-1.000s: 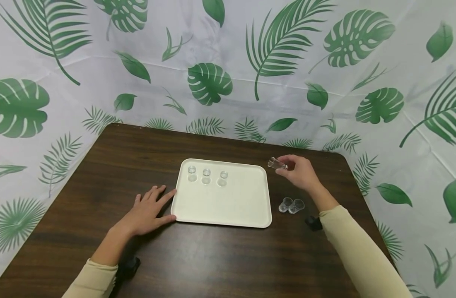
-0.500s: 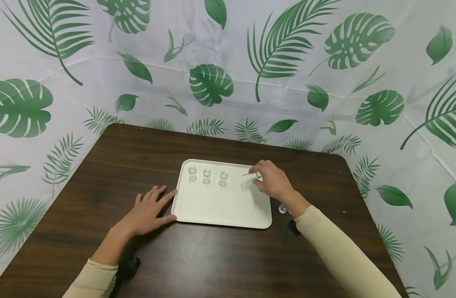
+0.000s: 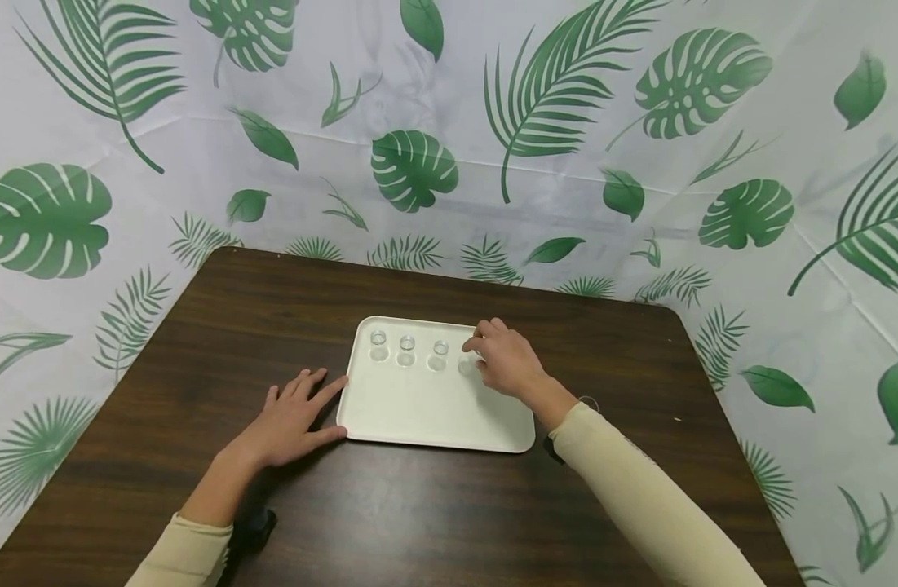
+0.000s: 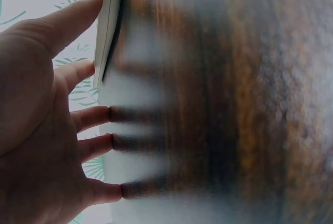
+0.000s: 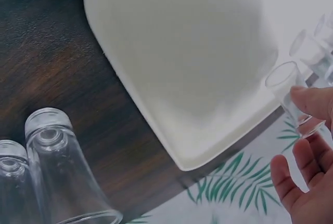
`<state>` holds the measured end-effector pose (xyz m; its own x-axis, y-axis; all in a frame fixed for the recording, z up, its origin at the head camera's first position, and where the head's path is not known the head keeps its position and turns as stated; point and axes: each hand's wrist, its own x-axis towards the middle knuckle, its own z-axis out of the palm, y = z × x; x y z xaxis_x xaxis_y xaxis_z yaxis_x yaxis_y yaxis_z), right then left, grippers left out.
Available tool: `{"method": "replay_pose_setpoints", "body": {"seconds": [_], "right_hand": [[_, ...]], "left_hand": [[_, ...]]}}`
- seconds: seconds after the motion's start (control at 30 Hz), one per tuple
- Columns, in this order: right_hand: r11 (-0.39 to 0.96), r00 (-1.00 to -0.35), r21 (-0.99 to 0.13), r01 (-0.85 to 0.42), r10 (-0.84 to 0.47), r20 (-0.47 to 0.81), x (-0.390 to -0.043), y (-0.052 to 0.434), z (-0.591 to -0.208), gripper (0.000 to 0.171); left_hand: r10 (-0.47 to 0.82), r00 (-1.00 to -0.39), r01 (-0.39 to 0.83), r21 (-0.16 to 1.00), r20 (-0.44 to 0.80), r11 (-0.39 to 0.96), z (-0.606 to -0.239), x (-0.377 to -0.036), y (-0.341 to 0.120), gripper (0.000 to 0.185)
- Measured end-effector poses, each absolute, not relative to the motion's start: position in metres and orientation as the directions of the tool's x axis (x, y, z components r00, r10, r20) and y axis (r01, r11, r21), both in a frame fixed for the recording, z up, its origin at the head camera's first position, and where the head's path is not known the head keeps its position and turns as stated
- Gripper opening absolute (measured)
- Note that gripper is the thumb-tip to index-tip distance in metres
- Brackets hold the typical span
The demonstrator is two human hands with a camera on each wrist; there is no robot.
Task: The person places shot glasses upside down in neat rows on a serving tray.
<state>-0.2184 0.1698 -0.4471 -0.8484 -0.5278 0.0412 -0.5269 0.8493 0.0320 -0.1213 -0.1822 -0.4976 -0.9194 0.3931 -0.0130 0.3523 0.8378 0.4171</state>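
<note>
Standing on the white tray (image 3: 434,408), a small clear glass (image 5: 289,93) sits at the right end of a row of three more glasses (image 3: 408,349) along the tray's far edge, and the right hand (image 3: 509,363) is at its side. The right wrist view shows that hand's fingers (image 5: 312,102) curled lightly against the glass, a fingertip touching its wall near the base while the glass stands on the tray; how firm the hold is cannot be told. In the head view the glass is mostly hidden by the fingers, with only a faint shape just left of them. The left hand (image 3: 290,417) lies flat on the dark wooden table (image 3: 419,514) beside the tray's near left corner, fingers straight and spread, the thumb (image 4: 67,18) touching the tray's edge and the other fingertips pressed to the table. Two more glasses (image 5: 57,172) stand upside down on the table off the tray's right side, seen only from the right wrist. Compared with half a second ago, the right hand has moved left along the tray's far edge and lower, bringing the glass down beside the row; a second ago it held the glass tilted in the air to the right of the tray. The left hand has not shifted.
</note>
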Motion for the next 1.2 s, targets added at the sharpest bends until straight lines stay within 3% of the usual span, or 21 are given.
{"method": "replay_pose_setpoints", "body": {"seconds": [0.7, 1.2], "right_hand": [[0.825, -0.824, 0.008, -0.565, -0.565, 0.042, -0.219, 0.157, -0.456, 0.031], [0.844, -0.847, -0.064, -0.532, -0.531, 0.040, -0.219, 0.162, -0.455, 0.036]], "left_hand": [[0.391, -0.920, 0.346, 0.429, -0.020, 0.835, -0.500, -0.120, -0.184, 0.079], [0.401, -0.916, 0.356, 0.433, -0.014, 0.828, -0.501, -0.122, -0.184, 0.079]]}}
